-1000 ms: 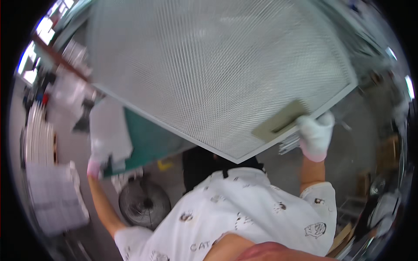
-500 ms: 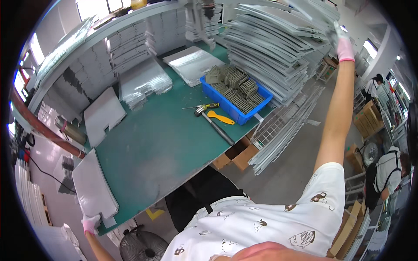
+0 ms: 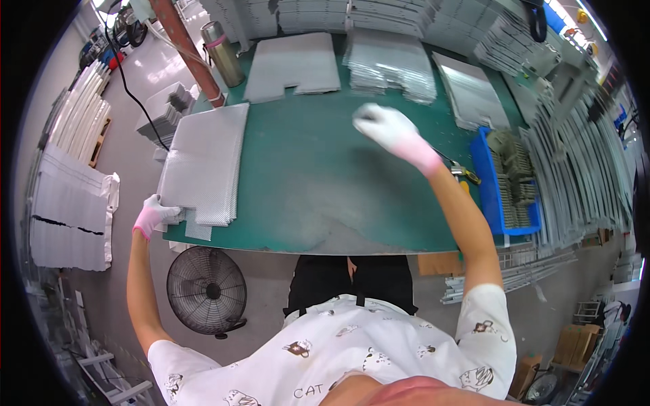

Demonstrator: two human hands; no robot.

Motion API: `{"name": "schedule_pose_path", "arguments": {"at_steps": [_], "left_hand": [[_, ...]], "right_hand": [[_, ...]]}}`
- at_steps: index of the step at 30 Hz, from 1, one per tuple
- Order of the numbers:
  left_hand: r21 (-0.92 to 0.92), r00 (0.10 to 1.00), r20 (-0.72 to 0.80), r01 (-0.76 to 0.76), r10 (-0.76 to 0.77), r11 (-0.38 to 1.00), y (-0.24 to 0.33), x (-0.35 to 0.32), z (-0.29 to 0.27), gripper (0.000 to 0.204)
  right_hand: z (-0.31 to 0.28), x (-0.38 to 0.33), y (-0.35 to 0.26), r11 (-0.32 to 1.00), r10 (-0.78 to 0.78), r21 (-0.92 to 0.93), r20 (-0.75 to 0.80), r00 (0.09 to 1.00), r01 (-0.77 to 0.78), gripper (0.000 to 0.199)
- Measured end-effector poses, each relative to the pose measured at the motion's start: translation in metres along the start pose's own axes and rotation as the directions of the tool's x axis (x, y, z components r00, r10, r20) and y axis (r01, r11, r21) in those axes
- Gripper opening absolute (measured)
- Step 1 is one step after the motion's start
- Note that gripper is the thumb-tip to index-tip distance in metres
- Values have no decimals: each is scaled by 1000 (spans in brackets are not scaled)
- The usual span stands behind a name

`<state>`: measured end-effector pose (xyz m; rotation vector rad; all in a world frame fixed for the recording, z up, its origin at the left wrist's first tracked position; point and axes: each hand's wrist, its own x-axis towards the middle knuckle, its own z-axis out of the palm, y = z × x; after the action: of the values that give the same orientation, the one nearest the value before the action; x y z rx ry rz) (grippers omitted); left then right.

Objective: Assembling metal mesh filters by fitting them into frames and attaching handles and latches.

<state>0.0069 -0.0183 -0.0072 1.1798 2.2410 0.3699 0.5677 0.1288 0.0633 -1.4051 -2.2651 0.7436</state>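
Note:
My left hand [image 3: 157,215], in a white glove with a pink cuff, is at the near-left corner of a stack of silvery mesh sheets [image 3: 203,159]. Its fingers close over that notched corner. Over the middle of the green table [image 3: 298,176], my right hand [image 3: 393,132] hangs in a matching glove, smeared by motion. Its fingers look bent and nothing shows in them, but their exact pose is unclear. A screwdriver [image 3: 467,174] lies partly hidden behind the right forearm, beside a blue bin [image 3: 483,183] full of small grey-green pieces [image 3: 516,196].
More notched mesh stacks [image 3: 292,64] [image 3: 391,61] [image 3: 472,88] line the table's far side. A metal flask [image 3: 223,54] stands by a rust-red post [image 3: 184,47]. Pale metal frames [image 3: 575,169] are piled at right. A black fan [image 3: 206,291] is on the floor, front left.
My view has turned left. My right hand has come away from the pile of metal frames at the far right and is over the table. My left hand stays at the mesh corner.

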Motion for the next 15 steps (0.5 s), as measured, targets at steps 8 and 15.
{"name": "schedule_pose_path", "arguments": {"at_steps": [8,15], "left_hand": [[101,999,0,-37,37,994,68,-34,8,71],[179,989,-20,147,-146,973,71,-31,4,80]], "right_hand": [[70,220,37,846,284,-413,-188,940,-338,32],[80,241,27,737,285,-511,-358,889,-443,24]]}}
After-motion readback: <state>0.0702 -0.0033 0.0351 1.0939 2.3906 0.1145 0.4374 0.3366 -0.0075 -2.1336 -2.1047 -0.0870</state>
